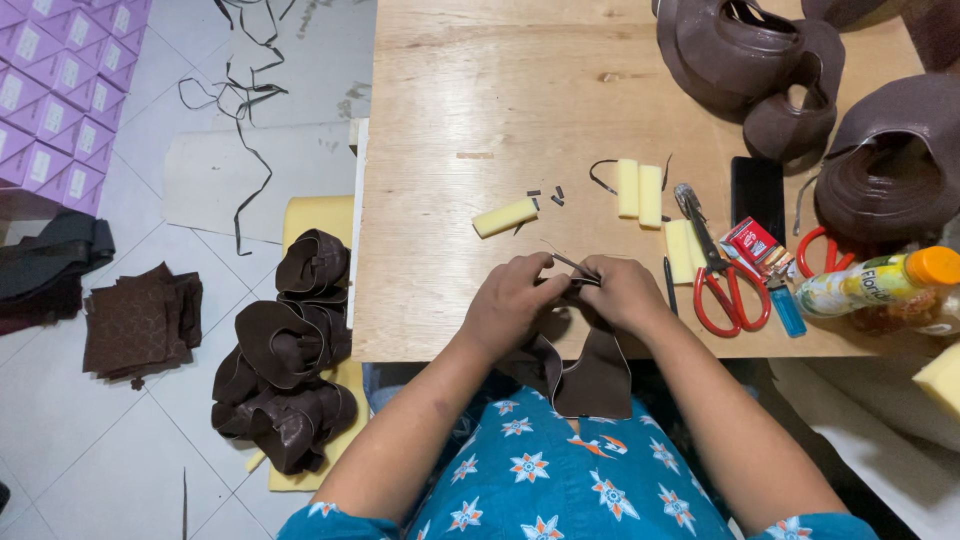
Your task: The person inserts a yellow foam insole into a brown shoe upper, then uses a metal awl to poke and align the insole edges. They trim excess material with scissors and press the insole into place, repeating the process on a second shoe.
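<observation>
Both of my hands meet at the near edge of a wooden table (450,120). My left hand (512,300) and my right hand (625,295) pinch the top of a dark brown leather piece (590,375) that hangs down over the table edge toward my lap. A thin dark strip sticks out between my fingers. Yellow foam blocks lie just beyond my hands: one alone (505,216), a pair side by side (639,189), and another (682,250) beside the scissors.
Red-handled scissors (725,285), a small red box (752,241), a blue lighter (787,308), a black phone (758,195) and an orange-capped bottle (880,280) lie at right. Brown leather shapes (750,60) crowd the far right. Folded brown pieces (285,350) pile on the floor left, near purple boxes (60,80).
</observation>
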`<state>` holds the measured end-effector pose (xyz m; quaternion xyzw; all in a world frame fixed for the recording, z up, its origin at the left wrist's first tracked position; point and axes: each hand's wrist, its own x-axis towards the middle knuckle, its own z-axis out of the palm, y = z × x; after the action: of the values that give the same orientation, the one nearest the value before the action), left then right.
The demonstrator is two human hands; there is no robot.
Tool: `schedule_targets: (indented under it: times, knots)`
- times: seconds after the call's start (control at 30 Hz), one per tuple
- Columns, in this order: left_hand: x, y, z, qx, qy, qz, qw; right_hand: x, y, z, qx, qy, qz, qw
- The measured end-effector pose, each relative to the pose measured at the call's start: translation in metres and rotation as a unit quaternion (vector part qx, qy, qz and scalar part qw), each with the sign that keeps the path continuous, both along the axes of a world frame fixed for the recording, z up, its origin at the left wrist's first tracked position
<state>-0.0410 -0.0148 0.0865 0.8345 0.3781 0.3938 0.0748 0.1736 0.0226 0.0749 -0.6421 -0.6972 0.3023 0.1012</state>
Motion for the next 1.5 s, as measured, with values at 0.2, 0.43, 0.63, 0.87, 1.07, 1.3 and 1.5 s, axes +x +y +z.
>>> schedule_targets:
  times: [0.2,0.43,0.63,0.87,1.07,1.3,1.5]
  knots:
    - [0.005,-0.001,-0.007,-0.041,0.037,0.022,0.998,0.003,0.005,-0.005,-0.001,-0.030,0.013,0.999]
    - [0.001,0.007,-0.015,-0.252,0.022,0.076,0.965,0.002,-0.021,0.012,0.197,0.110,0.089,0.970]
    - [0.002,0.011,-0.009,-0.273,0.044,0.076,0.958,-0.010,-0.029,0.033,0.221,0.061,0.122,0.966]
    - [0.001,0.002,-0.010,-0.187,0.026,0.041,0.981,-0.010,-0.023,0.034,0.214,-0.003,0.182,0.960]
    - [-0.001,0.000,-0.013,-0.087,0.032,0.038,0.995,-0.003,-0.020,0.028,0.192,-0.015,0.196,0.962]
    - [-0.003,0.000,-0.012,-0.087,0.058,0.038,0.994,0.001,-0.018,0.018,0.187,0.035,0.192,0.963]
    - [-0.001,0.003,-0.010,-0.102,0.051,0.011,0.993,0.004,-0.008,0.005,0.114,0.058,0.114,0.985]
